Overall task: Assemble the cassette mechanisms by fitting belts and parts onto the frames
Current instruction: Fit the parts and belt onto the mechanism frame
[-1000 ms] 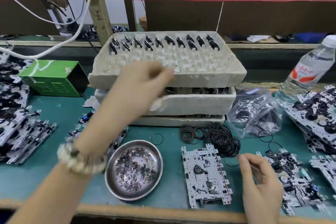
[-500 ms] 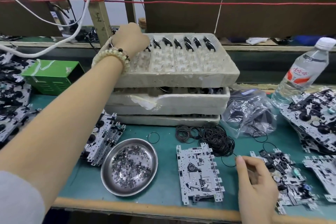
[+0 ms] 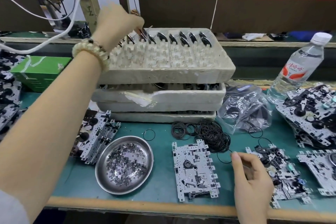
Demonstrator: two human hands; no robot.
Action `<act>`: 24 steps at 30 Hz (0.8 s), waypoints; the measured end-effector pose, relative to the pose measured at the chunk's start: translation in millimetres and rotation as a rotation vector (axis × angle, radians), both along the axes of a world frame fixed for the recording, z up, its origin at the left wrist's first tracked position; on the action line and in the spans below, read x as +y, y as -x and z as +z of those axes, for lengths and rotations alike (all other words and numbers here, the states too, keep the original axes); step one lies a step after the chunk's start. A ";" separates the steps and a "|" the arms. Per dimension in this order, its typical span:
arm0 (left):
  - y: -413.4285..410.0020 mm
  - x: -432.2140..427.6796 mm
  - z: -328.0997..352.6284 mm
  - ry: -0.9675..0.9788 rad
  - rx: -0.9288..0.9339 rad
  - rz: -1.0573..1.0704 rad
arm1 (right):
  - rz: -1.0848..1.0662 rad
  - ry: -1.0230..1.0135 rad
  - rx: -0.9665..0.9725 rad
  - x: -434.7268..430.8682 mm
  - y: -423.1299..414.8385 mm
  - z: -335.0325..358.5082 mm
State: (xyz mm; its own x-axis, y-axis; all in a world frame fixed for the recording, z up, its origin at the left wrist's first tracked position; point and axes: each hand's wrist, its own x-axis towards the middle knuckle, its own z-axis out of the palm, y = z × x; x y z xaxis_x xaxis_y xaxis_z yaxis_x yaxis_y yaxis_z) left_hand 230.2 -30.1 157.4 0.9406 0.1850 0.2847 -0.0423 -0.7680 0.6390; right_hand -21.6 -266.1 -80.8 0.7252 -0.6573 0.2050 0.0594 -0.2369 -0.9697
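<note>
Outstretched left hand pinches a metal disc in the foam tray. Right hand curls by a belt, grip unclear.

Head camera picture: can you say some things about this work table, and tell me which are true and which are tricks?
1. The left hand pinches a round metal part in the top foam tray. True.
2. The steel dish is empty. False: it holds lots of tiny rings.
3. The right hand pinches a thin black belt beside the frame. True.
4. The water bottle lies on its side. False: it stands upright.
</note>
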 end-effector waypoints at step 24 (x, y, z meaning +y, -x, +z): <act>227.8 -20.8 -118.1 0.912 0.361 -0.443 | 0.348 -0.164 -0.172 62.6 9.6 110.0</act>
State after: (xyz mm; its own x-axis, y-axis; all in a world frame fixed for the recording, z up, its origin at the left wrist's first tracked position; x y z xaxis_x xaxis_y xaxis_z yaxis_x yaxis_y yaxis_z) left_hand 2.4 -51.0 39.3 0.9769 -0.1910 -0.0960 0.1059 0.0423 0.9935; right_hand -31.2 -203.5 29.1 0.8740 -0.4135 0.2552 0.2725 -0.0176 -0.9620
